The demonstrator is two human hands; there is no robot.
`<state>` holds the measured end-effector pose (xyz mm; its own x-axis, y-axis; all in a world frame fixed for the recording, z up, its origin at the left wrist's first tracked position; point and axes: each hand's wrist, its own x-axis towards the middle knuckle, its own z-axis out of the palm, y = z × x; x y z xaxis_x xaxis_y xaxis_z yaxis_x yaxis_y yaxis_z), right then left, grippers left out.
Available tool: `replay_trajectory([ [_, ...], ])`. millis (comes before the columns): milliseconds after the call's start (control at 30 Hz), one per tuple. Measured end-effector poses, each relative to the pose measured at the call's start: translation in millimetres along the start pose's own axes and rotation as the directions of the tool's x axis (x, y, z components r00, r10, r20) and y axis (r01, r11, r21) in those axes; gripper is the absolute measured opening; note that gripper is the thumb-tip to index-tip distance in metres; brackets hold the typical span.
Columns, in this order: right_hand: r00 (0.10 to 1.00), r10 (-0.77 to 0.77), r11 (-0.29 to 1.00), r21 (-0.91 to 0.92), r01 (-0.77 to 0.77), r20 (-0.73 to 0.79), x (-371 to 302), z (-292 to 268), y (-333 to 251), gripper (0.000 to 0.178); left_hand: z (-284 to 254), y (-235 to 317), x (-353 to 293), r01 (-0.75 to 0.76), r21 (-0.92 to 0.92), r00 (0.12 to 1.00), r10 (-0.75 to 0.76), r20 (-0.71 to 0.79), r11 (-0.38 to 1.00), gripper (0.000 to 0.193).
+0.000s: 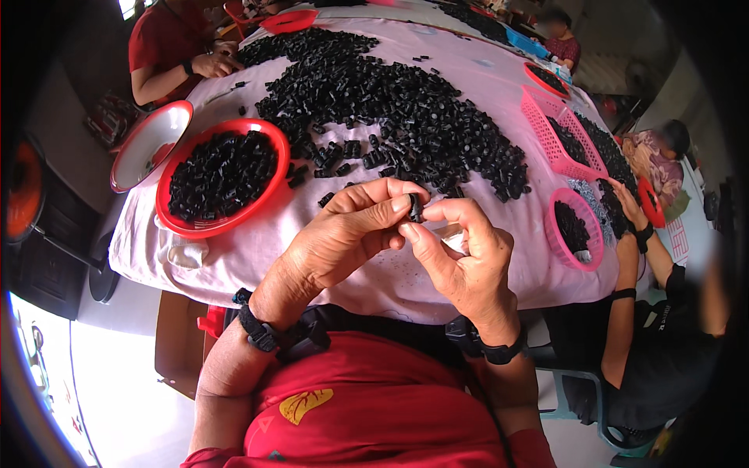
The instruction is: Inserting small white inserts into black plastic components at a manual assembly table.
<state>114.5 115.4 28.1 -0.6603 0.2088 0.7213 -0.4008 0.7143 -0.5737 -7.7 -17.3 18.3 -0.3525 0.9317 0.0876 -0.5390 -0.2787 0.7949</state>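
Observation:
Between my two hands, above the near edge of the table, is a small black cylindrical piece [416, 208]. My left hand [343, 226] pinches it between thumb and index finger, the other fingers curled under. From the other side, my right hand [472, 261] closes thumb and index fingertip on the same piece. A whitish, shiny patch shows within the curve of the right hand; I cannot make out what it is. Just beyond my fingers spreads a large heap of similar black pieces [406, 109] on the pink cloth [343, 273].
Left of the heap stands a red basin [282, 160] full of black pieces, beside a white, red-rimmed basin [119, 173]. A round pink basket [598, 253] and a rectangular pink basket [538, 105] hold more at right. People sit around the table; a person's hand [628, 199] reaches in at right.

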Motion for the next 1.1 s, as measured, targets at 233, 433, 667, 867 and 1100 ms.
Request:
replay_trajectory([
  [233, 0.998, 0.053, 0.99, -0.13, -0.049, 0.024, 2.7, -6.1, -3.5, 0.038, 2.5, 1.6, -1.7, 0.003, 0.053, 0.999, -0.005, 0.049, 0.999, 0.026],
  [433, 0.988, 0.112, 0.97, -0.228, -0.084, 0.11, 4.3, -6.6, -4.8, 0.043, 1.3, 0.4, -1.5, 0.021, 0.041, 0.996, -0.025, 0.083, 0.999, 0.03],
  [667, 0.985, 0.133, 0.951, -0.294, -0.095, 0.111, 3.0, -6.6, -2.4, 0.044, 0.9, -2.2, -1.0, 0.046, 0.048, 0.996, -0.049, 0.072, 0.998, 0.031],
  [867, 0.987, 0.125, 0.957, -0.274, -0.093, 0.101, 2.7, -5.6, -1.2, 0.042, -1.0, -2.4, -0.6, 0.044, 0.062, 0.995, -0.049, 0.084, 0.997, 0.032],
  [1100, 0.985, 0.118, 0.944, -0.323, -0.072, 0.125, -0.7, -4.6, 3.5, 0.042, -1.6, -3.4, 0.0, 0.041, 0.091, 0.996, -0.047, 0.07, 0.995, 0.032],
])
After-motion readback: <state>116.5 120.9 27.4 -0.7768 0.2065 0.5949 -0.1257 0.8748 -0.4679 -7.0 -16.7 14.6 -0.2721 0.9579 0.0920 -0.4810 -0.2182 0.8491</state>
